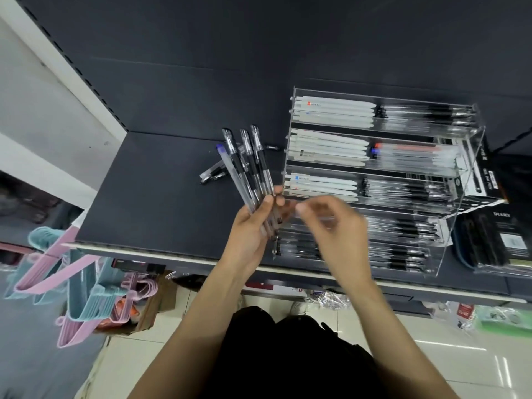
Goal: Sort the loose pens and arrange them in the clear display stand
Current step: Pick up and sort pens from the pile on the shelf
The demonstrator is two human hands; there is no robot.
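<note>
I am holding a fan of slim clear-plastic gel pens with black grips in my left hand, fingers and thumb curled round their lower ends, just left of the tiered clear acrylic display stand. One pen in the fan is carrying a blue cap; the others are looking black-capped. My right hand is blurring in front of the stand's lower tiers, its thumb and forefinger pinched together on what may be one thin clear pen; I cannot tell for sure.

A few more loose black pens are lying on the dark matte shelf board, left of the stand and beyond my fan. Inside the stand, smooth white pens are filling the left compartments and clear black, red and blue ones the right.

These pens are looking light, stiff and smooth-barrelled, so I judge they will be slipping against each other if my grasp is loosening. The ribbed black grip section is seeming the surest place to pinch each one, since the glossy barrel is offering little friction. The acrylic walls are looking hard and thin-edged.
</note>
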